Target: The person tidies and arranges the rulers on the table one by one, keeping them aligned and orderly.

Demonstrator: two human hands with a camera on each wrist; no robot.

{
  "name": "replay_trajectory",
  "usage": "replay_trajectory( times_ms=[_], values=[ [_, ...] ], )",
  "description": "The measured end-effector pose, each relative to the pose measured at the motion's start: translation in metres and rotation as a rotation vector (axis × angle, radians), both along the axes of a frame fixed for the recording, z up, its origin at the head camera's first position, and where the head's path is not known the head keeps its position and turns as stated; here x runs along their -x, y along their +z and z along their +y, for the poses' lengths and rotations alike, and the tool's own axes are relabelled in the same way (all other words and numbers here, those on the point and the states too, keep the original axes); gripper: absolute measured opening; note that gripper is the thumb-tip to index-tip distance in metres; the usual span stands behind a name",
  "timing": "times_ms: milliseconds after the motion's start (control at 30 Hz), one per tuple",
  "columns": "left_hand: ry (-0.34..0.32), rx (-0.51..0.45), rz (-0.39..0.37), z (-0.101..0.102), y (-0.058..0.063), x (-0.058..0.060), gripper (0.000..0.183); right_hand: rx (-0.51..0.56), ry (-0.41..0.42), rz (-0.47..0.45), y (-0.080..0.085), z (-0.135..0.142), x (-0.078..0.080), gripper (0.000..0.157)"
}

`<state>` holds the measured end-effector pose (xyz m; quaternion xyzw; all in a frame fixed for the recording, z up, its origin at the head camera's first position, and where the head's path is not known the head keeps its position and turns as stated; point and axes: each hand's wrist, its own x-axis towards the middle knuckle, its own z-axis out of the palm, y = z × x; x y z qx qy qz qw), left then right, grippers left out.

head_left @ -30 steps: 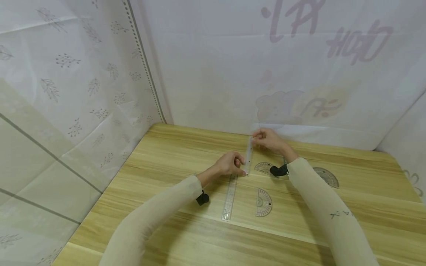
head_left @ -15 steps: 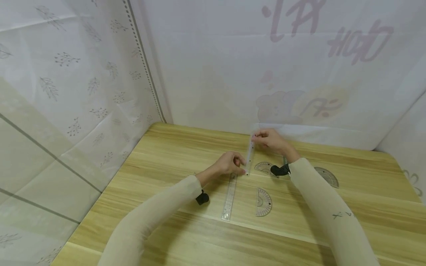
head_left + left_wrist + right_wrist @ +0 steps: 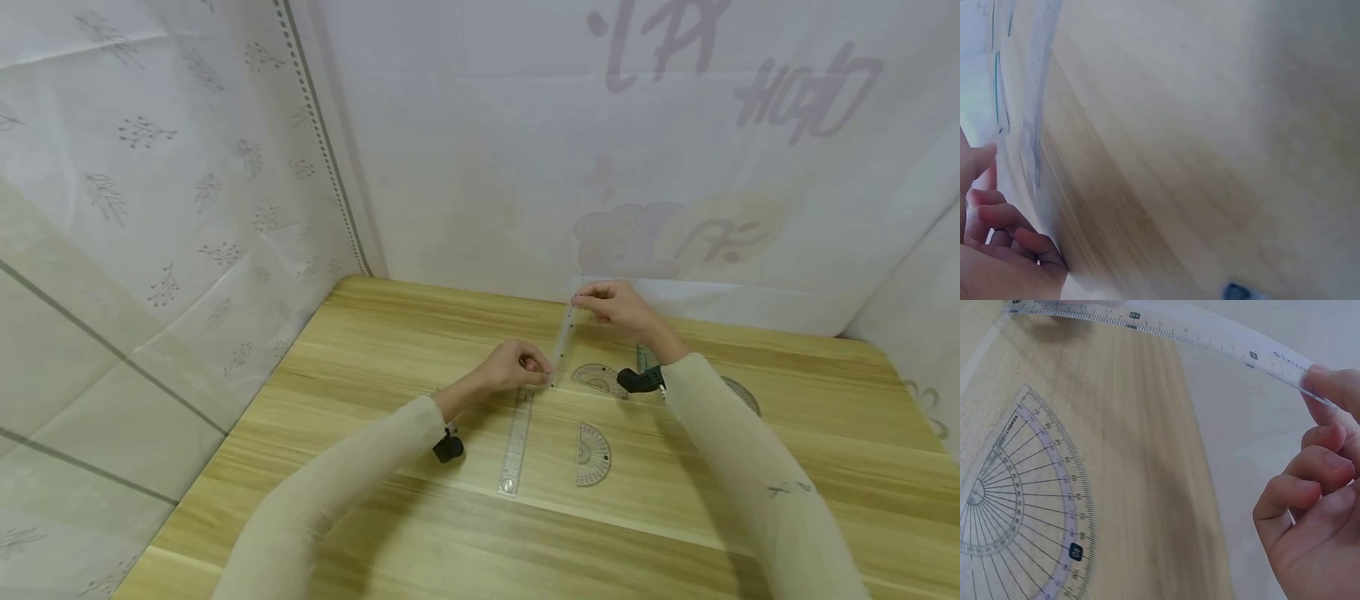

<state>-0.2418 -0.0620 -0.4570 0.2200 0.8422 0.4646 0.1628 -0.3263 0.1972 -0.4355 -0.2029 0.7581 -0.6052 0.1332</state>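
Ruler (image 3: 562, 346): Clear and printed with numbers, it slants between two hands over the far part of the desk (image 3: 420, 533), its far end appearing lifted in front of the pale wall (image 3: 465, 158).
Left hand (image 3: 512, 367): Watching remotely through the head camera, I see the grip closed to a pinch, thumb and finger meeting at the near end of the ruler.
Right hand (image 3: 621, 307): Its grip is also pinched, thumb and finger on the far end; my right wrist view shows the other fingers loosely bent below.
Second ruler (image 3: 514, 446): It lies on the desk, nearer the person, its upper end close to the left hand.
Protractor (image 3: 593, 455): Clear, it lies to the right of the second ruler, straight edge facing left.
Upper protractor (image 3: 597, 379): It lies just beside the ruler, near the right wrist; in my right wrist view its degree lines read sharply.
Gray protractor (image 3: 742, 394): Farther right, it shows only in part past the right sleeve (image 3: 757, 475).
Green piece (image 3: 643, 358): Partly hidden behind the right wrist, it sits near the upper protractor; I cannot tell its full shape.
Curtain (image 3: 202, 192): Printed with leafy sprigs, it hangs left of the desk, while the wall bears faded lettering and a cartoon figure.
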Motion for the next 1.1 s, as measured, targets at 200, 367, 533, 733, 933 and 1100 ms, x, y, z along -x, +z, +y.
replay_trajectory(
  times_ms=[200, 367, 533, 733, 933, 1100],
  values=[
    [-0.049, -0.018, 0.069, -0.006, -0.001, -0.005, 0.006, -0.09, -0.045, 0.028, 0.008, 0.002, -0.005, 0.027],
    [-0.061, -0.015, 0.088, -0.01, 0.002, -0.015, 0.006, -0.151, -0.057, 0.053, 0.013, 0.001, -0.013, 0.031],
    [-0.069, -0.029, 0.037, -0.011, 0.004, -0.025, 0.006, -0.161, -0.012, 0.077, 0.016, 0.003, -0.023, 0.029],
    [-0.075, -0.073, 0.004, -0.012, 0.005, -0.035, 0.006, -0.129, 0.029, 0.083, 0.02, 0.008, -0.035, 0.025],
    [-0.084, -0.099, -0.014, -0.015, 0.009, -0.047, 0.01, -0.112, 0.024, 0.072, 0.023, 0.007, -0.047, 0.033],
    [-0.096, -0.129, -0.023, -0.017, 0.01, -0.053, 0.011, -0.096, -0.014, 0.049, 0.024, 0.003, -0.057, 0.035]
  ],
)
